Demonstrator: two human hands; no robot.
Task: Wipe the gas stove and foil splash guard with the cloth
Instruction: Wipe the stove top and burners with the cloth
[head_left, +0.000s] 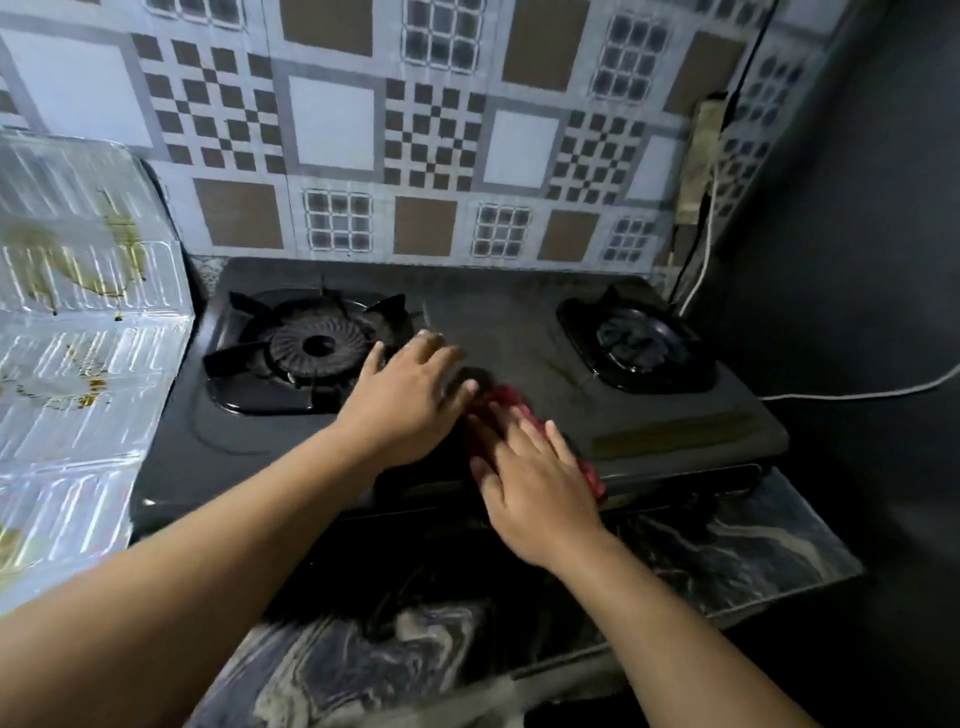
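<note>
Pressure matters: right hand (540, 467) lies flat, fingers apart, on crumpled red cloth (587, 467); left hand (410, 400), open, steadies black two-burner gas stove (675, 431); sweep evenly.

Red cloth (519, 402) on black stove (519, 322); stained foil guard (78, 322) beside.

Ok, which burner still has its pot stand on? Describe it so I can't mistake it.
Start at the black gas stove against the patterned tile wall. Go to its left end, beside the shiny foil splash guard. That left burner has a ribbed round cap ringed by pronged pot-stand arms; the right burner shows no such arms.
</note>
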